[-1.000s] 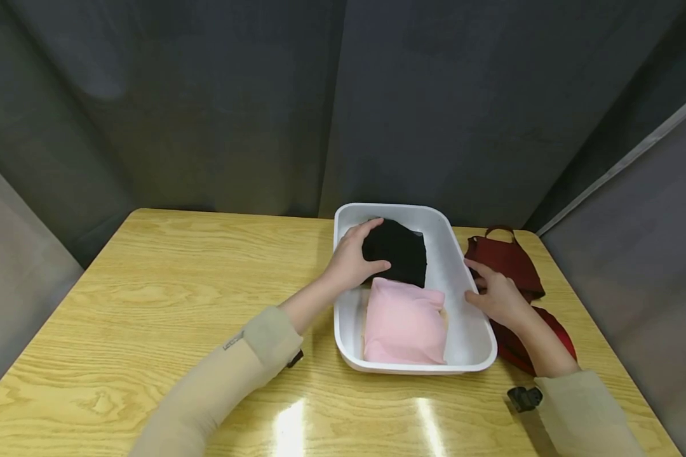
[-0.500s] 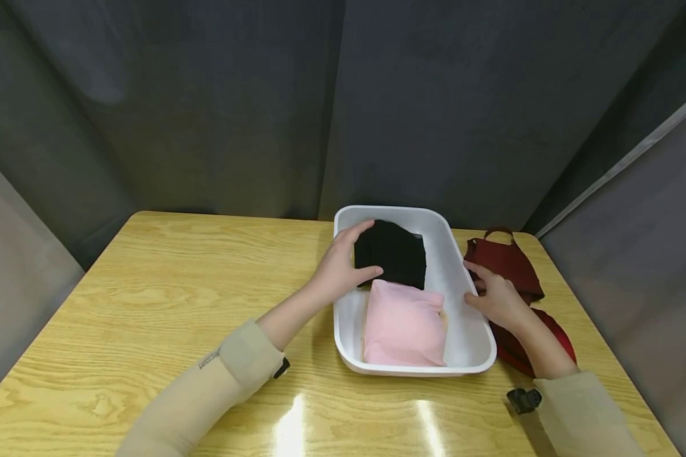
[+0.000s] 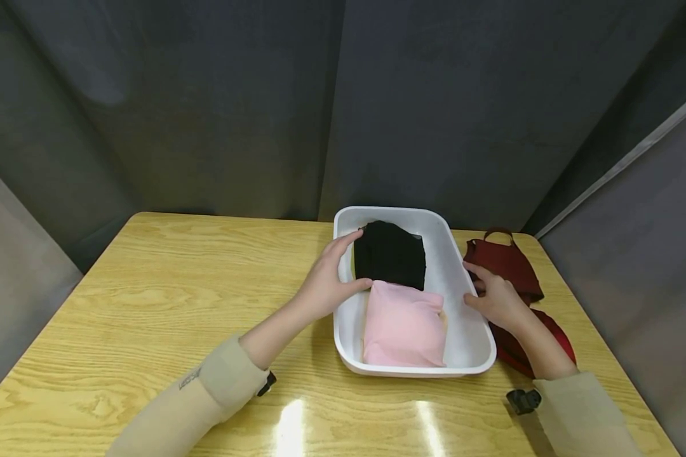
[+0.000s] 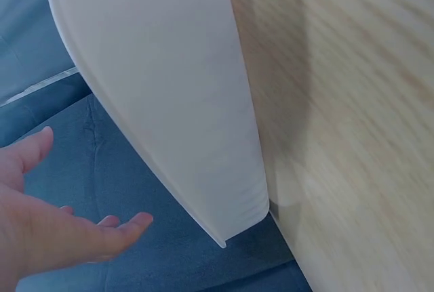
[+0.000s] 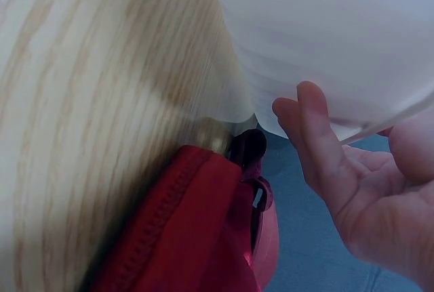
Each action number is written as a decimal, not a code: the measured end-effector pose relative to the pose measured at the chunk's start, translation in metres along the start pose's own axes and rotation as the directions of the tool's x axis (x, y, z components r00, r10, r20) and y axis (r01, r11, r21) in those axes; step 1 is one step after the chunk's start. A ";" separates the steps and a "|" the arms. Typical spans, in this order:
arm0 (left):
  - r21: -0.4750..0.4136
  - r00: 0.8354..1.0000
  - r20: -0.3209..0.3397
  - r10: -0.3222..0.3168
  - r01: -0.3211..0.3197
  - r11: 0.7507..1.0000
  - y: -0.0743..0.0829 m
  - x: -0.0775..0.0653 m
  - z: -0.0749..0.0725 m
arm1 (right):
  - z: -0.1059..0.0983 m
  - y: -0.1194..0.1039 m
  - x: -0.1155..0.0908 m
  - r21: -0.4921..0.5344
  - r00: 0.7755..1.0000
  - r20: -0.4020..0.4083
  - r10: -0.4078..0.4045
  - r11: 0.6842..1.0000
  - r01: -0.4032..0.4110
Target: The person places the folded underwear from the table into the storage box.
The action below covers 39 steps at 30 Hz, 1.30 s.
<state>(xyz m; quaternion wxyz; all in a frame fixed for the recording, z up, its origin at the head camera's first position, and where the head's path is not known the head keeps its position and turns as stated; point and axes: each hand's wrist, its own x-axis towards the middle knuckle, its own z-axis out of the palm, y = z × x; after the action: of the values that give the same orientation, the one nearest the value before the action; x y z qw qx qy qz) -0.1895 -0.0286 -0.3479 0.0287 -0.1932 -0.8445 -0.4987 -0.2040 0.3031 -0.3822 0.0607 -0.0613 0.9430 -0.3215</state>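
A white plastic bin [image 3: 414, 370] sits on the wooden table. In its far half lies a folded black cloth item [image 3: 391, 257]; a folded pink cloth item [image 3: 404, 327] lies nearer. My left hand [image 3: 326, 279] hovers at the bin's left rim with thumb and fingers spread and nothing held, as the left wrist view also shows. At the opposite side, my right hand [image 3: 497, 299] holds the bin's right rim. Its fingers [image 5: 315, 126] lie along the outer wall, while the thumb is over the rim, partly hidden in the right wrist view.
Right of the bin lie a dark red fabric item with a loop strap [image 3: 505, 266] and a second red fabric item [image 3: 554, 333], partly under my right forearm. The wooden table [image 3: 166, 304] stretches left. A dark curtain [image 3: 234, 114] hangs behind it.
My left hand has drawn back left and toward me, away from the black cloth, uncovering more of it. The right hand has stayed at the rim.
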 end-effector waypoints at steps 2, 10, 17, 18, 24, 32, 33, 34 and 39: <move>0.001 1.000 -0.006 -0.007 0.007 1.000 -0.001 -0.003 -0.001 | 0.000 0.000 0.000 0.002 1.000 0.003 0.002 1.000 -0.002; 0.024 0.999 -0.010 -0.030 0.031 0.999 -0.008 -0.015 -0.003 | -0.001 0.000 0.000 0.005 1.000 0.001 -0.004 1.000 0.004; 0.052 0.999 0.009 -0.039 0.038 0.998 -0.015 -0.024 -0.003 | -0.001 0.001 0.000 -0.005 1.000 -0.007 -0.011 1.000 0.011; 0.054 0.999 0.011 -0.044 0.043 0.998 -0.016 -0.025 -0.003 | -0.001 0.001 0.000 -0.003 1.000 -0.007 -0.012 1.000 0.012; 0.069 0.997 0.026 -0.071 0.069 0.995 -0.023 -0.033 -0.002 | 0.000 0.002 0.000 0.002 1.000 -0.007 -0.014 1.000 0.014; 0.073 0.993 0.056 -0.099 0.095 0.993 -0.034 -0.041 -0.005 | 0.000 0.000 0.000 -0.006 1.000 -0.005 -0.008 1.000 0.008; 0.076 0.993 0.061 -0.105 0.101 0.992 -0.035 -0.042 -0.005 | 0.000 0.000 0.000 -0.007 1.000 -0.006 -0.009 1.000 0.009; 0.079 0.992 0.062 -0.108 0.103 0.992 -0.036 -0.043 -0.005 | 0.000 0.000 0.000 -0.008 1.000 -0.006 -0.008 1.000 0.008; 0.092 0.987 0.085 -0.139 0.131 0.987 -0.041 -0.045 -0.005 | 0.000 0.000 0.000 -0.005 1.000 -0.001 0.001 1.000 -0.001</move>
<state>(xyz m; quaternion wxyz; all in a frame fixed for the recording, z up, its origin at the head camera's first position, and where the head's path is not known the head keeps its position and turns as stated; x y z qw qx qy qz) -0.1631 -0.0638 -0.3901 -0.0356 -0.1567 -0.8767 -0.4533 -0.2038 0.3031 -0.3820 0.0601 -0.0607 0.9439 -0.3191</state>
